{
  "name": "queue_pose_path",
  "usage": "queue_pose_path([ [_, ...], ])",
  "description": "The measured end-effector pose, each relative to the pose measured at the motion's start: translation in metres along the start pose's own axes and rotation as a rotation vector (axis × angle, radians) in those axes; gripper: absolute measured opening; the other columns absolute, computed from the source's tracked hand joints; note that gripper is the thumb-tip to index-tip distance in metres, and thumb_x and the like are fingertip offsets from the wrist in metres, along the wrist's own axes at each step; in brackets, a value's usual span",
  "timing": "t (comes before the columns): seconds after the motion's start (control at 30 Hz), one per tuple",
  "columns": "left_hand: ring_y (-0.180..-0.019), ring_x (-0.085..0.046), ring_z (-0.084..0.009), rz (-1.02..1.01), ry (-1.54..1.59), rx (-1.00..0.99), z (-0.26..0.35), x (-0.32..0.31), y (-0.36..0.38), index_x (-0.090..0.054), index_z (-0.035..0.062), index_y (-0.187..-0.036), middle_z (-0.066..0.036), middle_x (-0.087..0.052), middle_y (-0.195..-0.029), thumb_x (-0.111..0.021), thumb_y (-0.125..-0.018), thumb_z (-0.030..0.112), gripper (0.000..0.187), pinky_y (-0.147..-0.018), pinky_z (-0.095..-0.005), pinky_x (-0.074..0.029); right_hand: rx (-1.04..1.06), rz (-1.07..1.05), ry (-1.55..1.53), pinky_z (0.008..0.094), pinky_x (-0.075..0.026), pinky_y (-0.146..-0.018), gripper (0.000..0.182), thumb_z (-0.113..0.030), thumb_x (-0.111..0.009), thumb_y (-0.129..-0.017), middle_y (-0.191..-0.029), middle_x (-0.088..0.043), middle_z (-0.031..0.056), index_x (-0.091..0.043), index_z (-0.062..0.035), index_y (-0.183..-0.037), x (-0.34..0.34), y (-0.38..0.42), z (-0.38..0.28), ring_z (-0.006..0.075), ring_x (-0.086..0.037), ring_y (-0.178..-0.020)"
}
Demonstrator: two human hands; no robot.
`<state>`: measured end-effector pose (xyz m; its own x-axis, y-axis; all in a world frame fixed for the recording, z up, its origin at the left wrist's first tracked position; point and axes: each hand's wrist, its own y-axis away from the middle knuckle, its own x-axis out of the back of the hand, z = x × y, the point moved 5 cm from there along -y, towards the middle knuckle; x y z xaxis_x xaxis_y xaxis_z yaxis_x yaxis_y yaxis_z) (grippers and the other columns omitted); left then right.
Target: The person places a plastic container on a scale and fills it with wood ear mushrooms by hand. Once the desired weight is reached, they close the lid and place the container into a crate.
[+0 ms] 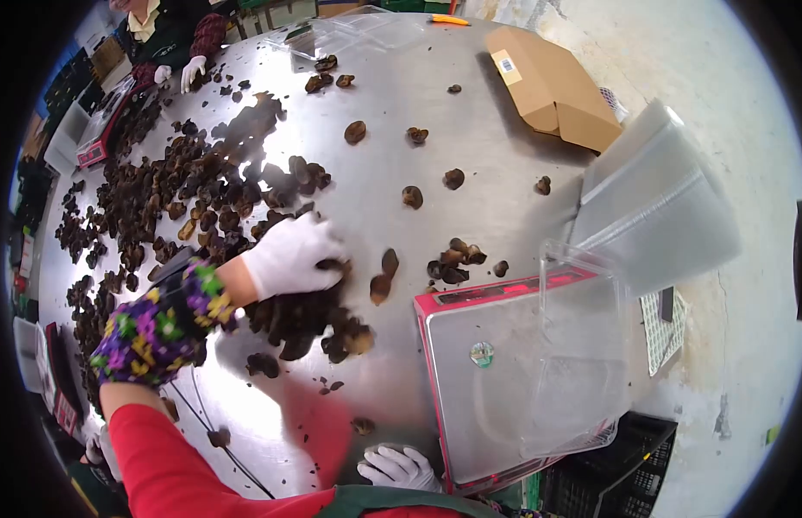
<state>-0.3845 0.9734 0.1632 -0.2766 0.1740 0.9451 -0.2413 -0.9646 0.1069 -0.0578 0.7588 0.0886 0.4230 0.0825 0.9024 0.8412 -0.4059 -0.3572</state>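
My left hand (297,256), in a white glove, is curled over dark brown wood ear mushrooms (293,324) near the middle of the metal table. A dark piece shows at its fingertips, slightly blurred. My right hand (399,469), also gloved, lies at the near table edge beside the scale, fingers extended and holding nothing. The scale (478,406) has a steel plate and a red-pink frame. On its right side sits a clear plastic box (573,388). A small clump of mushrooms (454,261) lies just beyond the scale.
A large mushroom heap (159,186) covers the left side of the table. A stack of clear containers (655,207) and a cardboard box (552,91) stand right. An orange cutter (450,19) lies at the far edge. A co-worker's gloved hand (194,73) is far left.
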Motion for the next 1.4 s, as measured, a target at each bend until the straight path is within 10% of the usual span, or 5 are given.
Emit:
queue_pose_path([
  [0.47, -0.112, -0.056, -0.0373, 0.276, 0.126, -0.575, 0.132, -0.049, -0.156, -0.062, 0.0157, -0.126, -0.014, -0.062, -0.119, -0.064, -0.088, 0.027, 0.041, -0.098, -0.0455, -0.046, -0.077, -0.086, -0.136, 0.0378, -0.025, -0.117, 0.038, -0.039, -0.047, -0.096, -0.144, -0.053, -0.0061, -0.056, -0.0308, -0.132, -0.007, 0.007, -0.002, 0.0123, -0.046, -0.132],
  [0.8, -0.067, -0.066, -0.0315, -0.364, -0.191, -0.132, 0.052, -0.019, -0.056, -0.073, 0.0130, -0.077, -0.010, -0.067, -0.073, -0.061, -0.084, 0.027, 0.020, -0.066, -0.0431, -0.055, -0.080, 0.116, -0.416, 0.0432, -0.025, -0.117, 0.033, -0.034, -0.051, -0.092, -0.144, -0.051, 0.0007, -0.059, -0.0236, -0.123, -0.048, 0.029, -0.015, 0.0219, -0.042, -0.137],
  [1.0, -0.099, -0.062, -0.0355, 0.036, -0.171, -0.040, 0.030, 0.053, -0.106, -0.066, 0.0144, -0.122, -0.016, -0.062, -0.110, -0.065, -0.087, 0.025, 0.036, -0.085, -0.0427, -0.052, -0.116, 0.130, -0.356, 0.0425, -0.026, -0.115, 0.034, -0.041, -0.055, -0.090, -0.140, -0.054, -0.0032, -0.059, -0.0316, -0.123, -0.027, 0.005, -0.010, 0.0173, -0.044, -0.134],
  [1.07, -0.108, -0.060, -0.0338, 0.187, -0.305, -0.071, 0.049, 0.057, -0.159, -0.060, 0.0150, -0.128, -0.014, -0.059, -0.117, -0.067, -0.085, 0.027, 0.045, -0.090, -0.0434, -0.051, 0.055, 0.405, -0.135, 0.0278, -0.040, -0.077, 0.031, -0.035, -0.049, -0.100, -0.081, -0.056, -0.0052, -0.051, -0.0231, -0.072, 0.037, -0.051, 0.010, 0.0108, -0.050, -0.078],
  [1.4, -0.123, -0.057, -0.0309, 0.137, -0.177, -0.294, 0.146, -0.054, -0.342, -0.060, 0.0162, -0.131, -0.014, -0.059, -0.133, -0.066, -0.081, 0.034, 0.053, -0.099, -0.0514, -0.046, -0.080, 0.056, -0.201, 0.0340, -0.035, -0.095, 0.015, -0.040, -0.049, -0.096, -0.109, -0.056, -0.0063, -0.056, -0.0271, -0.095, -0.018, 0.014, 0.001, 0.0129, -0.050, -0.103],
])
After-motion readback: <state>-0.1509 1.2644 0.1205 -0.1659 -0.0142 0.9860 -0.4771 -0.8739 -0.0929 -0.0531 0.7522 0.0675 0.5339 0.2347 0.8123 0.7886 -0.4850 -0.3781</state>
